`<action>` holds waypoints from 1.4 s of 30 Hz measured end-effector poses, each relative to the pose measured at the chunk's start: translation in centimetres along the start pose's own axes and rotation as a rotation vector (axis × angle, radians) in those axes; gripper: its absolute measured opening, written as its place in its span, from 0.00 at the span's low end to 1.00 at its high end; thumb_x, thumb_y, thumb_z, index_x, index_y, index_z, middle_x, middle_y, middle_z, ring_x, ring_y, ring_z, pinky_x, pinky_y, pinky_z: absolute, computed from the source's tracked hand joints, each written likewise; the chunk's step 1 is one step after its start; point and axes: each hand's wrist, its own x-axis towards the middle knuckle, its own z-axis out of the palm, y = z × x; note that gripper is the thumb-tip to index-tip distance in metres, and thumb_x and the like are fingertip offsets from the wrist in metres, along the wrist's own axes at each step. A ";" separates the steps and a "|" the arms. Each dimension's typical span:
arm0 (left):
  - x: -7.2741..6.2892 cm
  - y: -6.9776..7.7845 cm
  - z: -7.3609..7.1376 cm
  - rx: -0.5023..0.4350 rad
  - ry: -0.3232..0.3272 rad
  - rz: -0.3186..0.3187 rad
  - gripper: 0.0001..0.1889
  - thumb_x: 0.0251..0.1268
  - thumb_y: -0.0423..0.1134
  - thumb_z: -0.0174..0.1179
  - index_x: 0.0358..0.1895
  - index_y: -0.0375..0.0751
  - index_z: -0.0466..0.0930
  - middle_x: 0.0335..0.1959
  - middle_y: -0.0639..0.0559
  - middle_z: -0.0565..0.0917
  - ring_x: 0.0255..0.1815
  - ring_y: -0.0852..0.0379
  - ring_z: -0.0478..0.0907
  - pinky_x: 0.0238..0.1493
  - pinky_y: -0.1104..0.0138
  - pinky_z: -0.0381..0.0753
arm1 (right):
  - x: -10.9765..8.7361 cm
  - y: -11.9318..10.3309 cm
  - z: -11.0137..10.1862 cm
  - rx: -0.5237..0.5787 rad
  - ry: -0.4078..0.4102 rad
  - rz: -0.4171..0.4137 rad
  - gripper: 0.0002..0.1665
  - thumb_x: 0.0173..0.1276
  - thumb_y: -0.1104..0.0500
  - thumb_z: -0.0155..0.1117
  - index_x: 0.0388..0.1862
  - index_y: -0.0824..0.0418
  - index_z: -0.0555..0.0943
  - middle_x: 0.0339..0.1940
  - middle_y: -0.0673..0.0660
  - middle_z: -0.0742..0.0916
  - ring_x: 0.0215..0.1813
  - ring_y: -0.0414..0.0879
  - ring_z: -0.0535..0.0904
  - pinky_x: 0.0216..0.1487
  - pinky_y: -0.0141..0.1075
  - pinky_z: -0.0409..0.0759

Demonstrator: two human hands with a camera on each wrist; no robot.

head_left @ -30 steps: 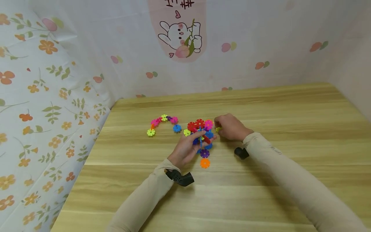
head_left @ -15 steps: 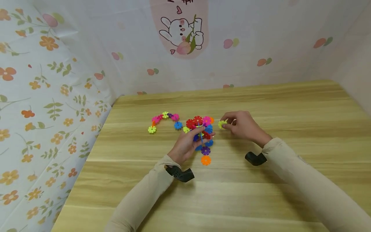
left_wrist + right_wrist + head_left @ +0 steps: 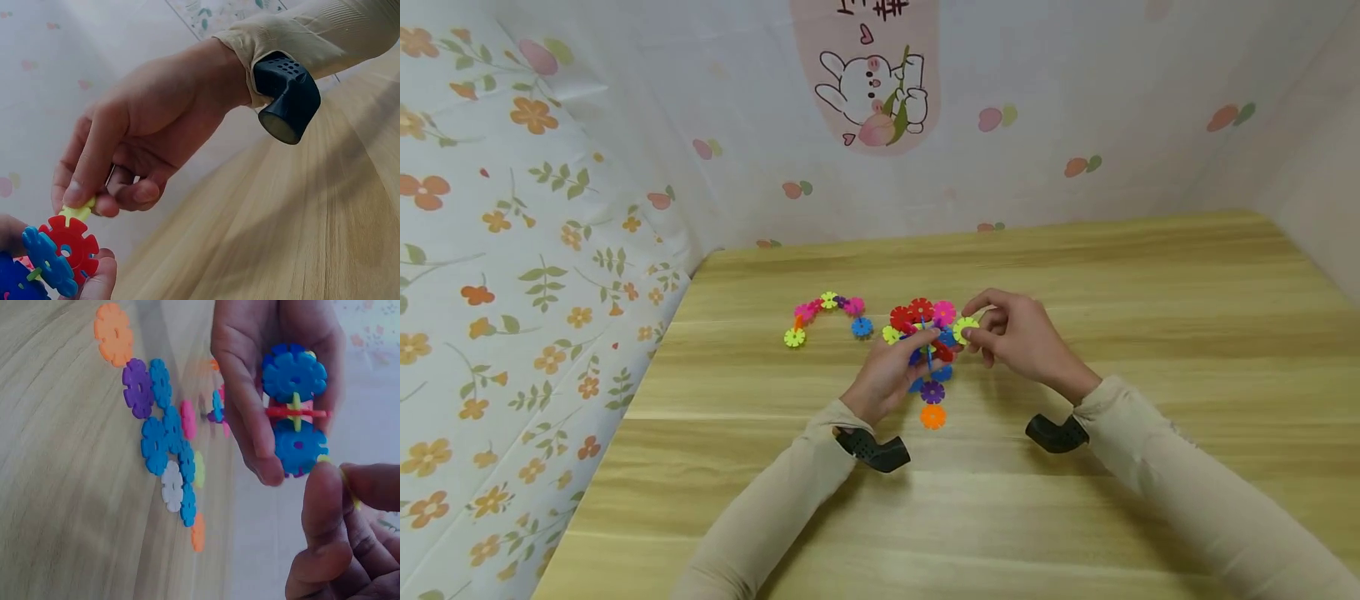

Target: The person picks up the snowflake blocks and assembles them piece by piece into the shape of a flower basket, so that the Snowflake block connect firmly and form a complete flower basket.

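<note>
Mid-frame in the head view, the left hand point(image 3: 886, 379) grips a cluster of interlocked flower discs point(image 3: 295, 415); just right, the right hand point(image 3: 1024, 337) pinches a yellow flower disc point(image 3: 966, 331).

2 hands point(image 3: 1026, 337), 2 wrist units point(image 3: 872, 450), 1 disc chain point(image 3: 828, 300), 1 held cluster point(image 3: 295, 380), 1 pinched yel. disc point(image 3: 963, 327); loose discs point(image 3: 172, 430): exact ct. unclear.

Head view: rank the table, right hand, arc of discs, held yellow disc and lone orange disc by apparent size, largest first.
1. Table
2. Right hand
3. Arc of discs
Unranked: held yellow disc and lone orange disc look about alike, both smallest.
</note>
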 end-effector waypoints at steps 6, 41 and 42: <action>0.0 0.1 0.3 0.079 -0.028 0.032 0.15 0.75 0.38 0.57 0.60 0.38 0.76 0.50 0.53 0.81 0.49 0.57 0.80 0.55 0.64 0.86 | -0.1 -0.2 -0.1 0.013 0.002 0.009 0.09 0.72 0.65 0.62 0.48 0.68 0.77 0.28 0.67 0.88 0.21 0.58 0.83 0.20 0.34 0.74; 0.0 -0.4 1.0 0.061 -0.042 0.104 0.16 0.77 0.36 0.54 0.63 0.42 0.70 0.52 0.55 0.76 0.50 0.59 0.72 0.60 0.66 0.74 | -0.2 1.1 1.9 0.145 0.220 -0.026 0.06 0.70 0.66 0.65 0.40 0.70 0.83 0.26 0.66 0.89 0.18 0.53 0.83 0.24 0.39 0.85; -0.1 -0.4 0.9 0.070 -0.044 0.097 0.17 0.76 0.37 0.55 0.64 0.42 0.70 0.51 0.56 0.77 0.50 0.59 0.72 0.58 0.67 0.75 | -0.2 1.1 1.7 0.143 0.206 -0.026 0.05 0.70 0.66 0.65 0.41 0.69 0.83 0.27 0.66 0.89 0.19 0.54 0.83 0.25 0.41 0.85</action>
